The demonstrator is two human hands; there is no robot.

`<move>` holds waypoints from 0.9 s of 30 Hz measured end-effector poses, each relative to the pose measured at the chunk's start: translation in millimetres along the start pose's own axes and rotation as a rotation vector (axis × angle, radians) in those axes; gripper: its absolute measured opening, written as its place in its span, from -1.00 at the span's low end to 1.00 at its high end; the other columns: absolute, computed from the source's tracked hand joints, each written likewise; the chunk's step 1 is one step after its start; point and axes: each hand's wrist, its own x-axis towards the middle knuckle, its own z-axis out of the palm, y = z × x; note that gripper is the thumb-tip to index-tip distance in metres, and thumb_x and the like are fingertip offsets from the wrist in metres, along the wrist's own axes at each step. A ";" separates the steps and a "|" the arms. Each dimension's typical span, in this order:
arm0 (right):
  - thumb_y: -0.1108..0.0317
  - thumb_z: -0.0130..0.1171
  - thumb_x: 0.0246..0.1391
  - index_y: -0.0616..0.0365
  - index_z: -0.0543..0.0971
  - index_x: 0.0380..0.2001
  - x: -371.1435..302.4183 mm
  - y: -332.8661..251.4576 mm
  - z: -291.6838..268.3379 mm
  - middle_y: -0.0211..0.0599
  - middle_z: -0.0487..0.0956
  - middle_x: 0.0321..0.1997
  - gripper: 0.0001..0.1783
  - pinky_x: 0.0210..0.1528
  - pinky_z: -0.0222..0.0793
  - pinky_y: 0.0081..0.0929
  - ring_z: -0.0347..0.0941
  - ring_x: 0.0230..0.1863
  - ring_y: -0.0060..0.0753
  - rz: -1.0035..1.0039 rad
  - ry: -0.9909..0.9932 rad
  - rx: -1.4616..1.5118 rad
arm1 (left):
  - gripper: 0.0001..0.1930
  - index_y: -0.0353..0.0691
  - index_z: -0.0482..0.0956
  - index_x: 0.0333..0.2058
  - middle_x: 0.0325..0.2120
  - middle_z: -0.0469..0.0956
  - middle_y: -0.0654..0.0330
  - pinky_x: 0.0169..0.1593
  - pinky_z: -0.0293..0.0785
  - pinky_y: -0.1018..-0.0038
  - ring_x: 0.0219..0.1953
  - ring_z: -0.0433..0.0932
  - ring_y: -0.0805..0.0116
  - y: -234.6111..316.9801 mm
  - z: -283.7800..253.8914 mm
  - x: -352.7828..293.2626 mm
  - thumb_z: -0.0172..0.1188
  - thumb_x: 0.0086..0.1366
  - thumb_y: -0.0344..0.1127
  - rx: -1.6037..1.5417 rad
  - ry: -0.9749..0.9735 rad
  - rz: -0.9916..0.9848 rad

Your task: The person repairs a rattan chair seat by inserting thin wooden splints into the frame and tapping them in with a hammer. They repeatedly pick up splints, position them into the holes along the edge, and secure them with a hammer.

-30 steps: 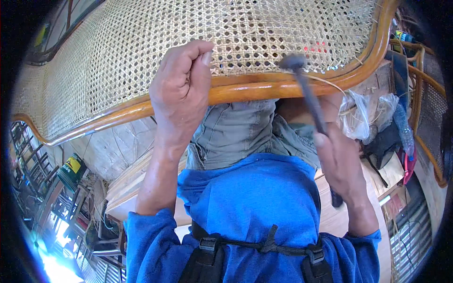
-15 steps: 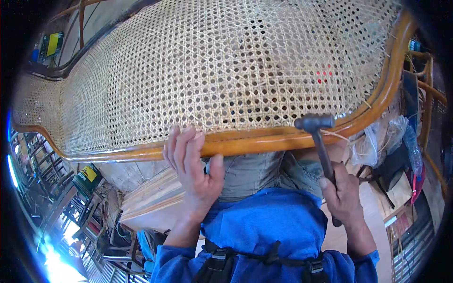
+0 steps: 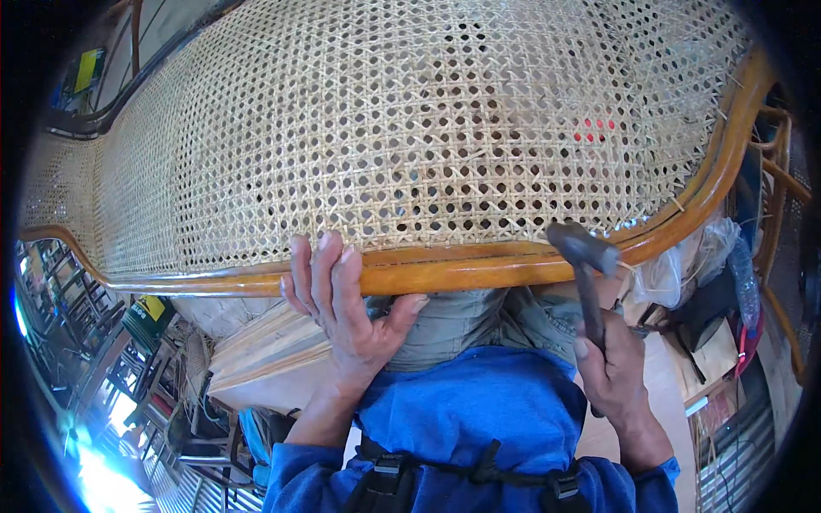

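Across my lap lies a curved wooden frame (image 3: 479, 272) with a glossy brown finish, filled with woven cane webbing (image 3: 342, 128). My left hand (image 3: 349, 321) rests against the frame's near rail, fingers stretched over its top and thumb below. In my right hand (image 3: 617, 366) is a hammer (image 3: 588, 295), gripped by its dark handle. Its metal head is over the near rail, right of the middle; whether it touches the wood I cannot tell. Loose cane ends poke out along the groove at the right-hand curve.
Wooden boards (image 3: 274, 355) lie to the left of my legs, with a dark green can (image 3: 147, 321) beyond them. Clear plastic bags (image 3: 676, 272) hang at the right near another wooden frame (image 3: 774, 231). Several chair frames stand at the far left, beside a bright glare.
The hammer head has tilted and turned slightly, moving a little right and down. My left thumb has spread outward along the rail. The view has shifted slightly.
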 end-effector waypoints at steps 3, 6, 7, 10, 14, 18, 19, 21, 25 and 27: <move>0.28 0.12 0.03 0.25 0.38 -0.22 -4.4 2.0 5.8 0.00 0.48 -0.56 -0.69 -0.47 0.36 -0.16 0.46 -0.51 0.13 -0.032 0.049 0.017 | -0.24 -0.26 0.21 0.08 0.12 0.22 -0.03 0.25 -0.28 0.00 0.24 0.07 -0.14 0.2 -1.2 -1.2 0.03 0.16 0.28 0.005 -0.022 -0.006; 0.27 0.12 0.03 0.27 0.38 -0.19 0.1 0.6 5.1 -0.02 0.49 -0.55 -0.66 -0.46 0.36 -0.17 0.47 -0.51 0.08 0.114 -0.047 0.018 | -0.24 -0.28 0.21 0.08 0.12 0.22 -0.04 0.25 -0.29 0.01 0.24 0.07 -0.14 -0.3 0.2 -0.7 0.03 0.16 0.28 0.017 -0.021 0.000; 0.27 0.12 0.02 0.28 0.38 -0.18 1.2 0.6 4.5 -0.03 0.49 -0.55 -0.64 -0.46 0.36 -0.17 0.48 -0.51 0.06 0.185 -0.098 0.018 | -0.23 -0.28 0.21 0.08 0.12 0.23 -0.04 0.25 -0.30 0.01 0.24 0.07 -0.14 -0.4 0.4 -0.5 0.04 0.15 0.28 0.016 -0.019 0.003; 0.27 0.10 0.04 0.29 0.37 -0.21 -10.0 10.4 8.4 -0.01 0.49 -0.54 -0.67 -0.47 0.37 -0.16 0.48 -0.52 0.08 0.004 0.044 0.088 | -0.23 -0.29 0.20 0.08 0.11 0.23 -0.04 0.26 -0.31 0.02 0.25 0.06 -0.14 -0.3 -0.6 -0.7 0.04 0.15 0.28 0.012 -0.022 -0.005; 0.25 0.09 0.06 0.29 0.35 -0.21 0.5 3.2 6.6 -0.02 0.49 -0.52 -0.66 -0.45 0.38 -0.14 0.48 -0.51 0.07 0.071 -0.083 -0.004 | -0.23 -0.29 0.20 0.09 0.11 0.23 -0.04 0.26 -0.31 0.02 0.25 0.06 -0.14 1.5 -0.8 -0.2 0.04 0.15 0.28 0.005 -0.020 -0.006; 0.23 0.08 0.08 0.29 0.33 -0.19 1.7 0.2 4.6 -0.02 0.48 -0.54 -0.64 -0.46 0.37 -0.12 0.47 -0.51 0.10 0.041 -0.057 0.081 | -0.22 -0.29 0.21 0.09 0.10 0.24 -0.04 0.26 -0.32 0.02 0.24 0.07 -0.14 -0.1 0.3 0.9 0.04 0.15 0.28 0.009 -0.016 -0.002; 0.23 0.07 0.09 0.29 0.33 -0.19 -0.5 1.5 5.4 -0.02 0.48 -0.54 -0.64 -0.46 0.37 -0.12 0.47 -0.51 0.11 0.013 -0.044 0.091 | -0.22 -0.29 0.20 0.09 0.10 0.24 -0.04 0.26 -0.32 0.03 0.24 0.07 -0.14 -0.1 0.1 0.4 0.04 0.15 0.28 0.010 -0.019 -0.005; 0.24 0.06 0.10 0.29 0.33 -0.18 -5.3 5.0 8.0 -0.01 0.49 -0.53 -0.65 -0.46 0.37 -0.12 0.47 -0.51 0.12 -0.044 -0.013 0.111 | -0.22 -0.30 0.20 0.09 0.10 0.24 -0.04 0.26 -0.33 0.03 0.24 0.07 -0.14 -0.2 0.0 0.0 0.04 0.15 0.28 0.011 -0.021 -0.008; 0.22 0.05 0.10 0.30 0.34 -0.18 11.4 -5.4 -1.2 -0.02 0.49 -0.53 -0.64 -0.47 0.36 -0.12 0.46 -0.51 0.13 0.110 -0.167 -0.017 | -0.20 -0.31 0.18 0.11 0.11 0.23 -0.04 0.25 -0.25 0.02 0.24 0.07 -0.14 -0.1 0.4 0.0 0.03 0.15 0.28 0.027 -0.026 -0.001; 0.21 0.05 0.11 0.30 0.34 -0.18 5.7 -2.8 -1.0 -0.02 0.49 -0.53 -0.64 -0.47 0.36 -0.13 0.46 -0.52 0.13 0.093 -0.110 0.048 | -0.18 -0.34 0.15 0.15 0.15 0.19 -0.03 0.21 -0.10 -0.03 0.24 0.08 -0.14 -0.3 -2.3 1.9 0.04 0.16 0.25 0.048 -0.035 0.019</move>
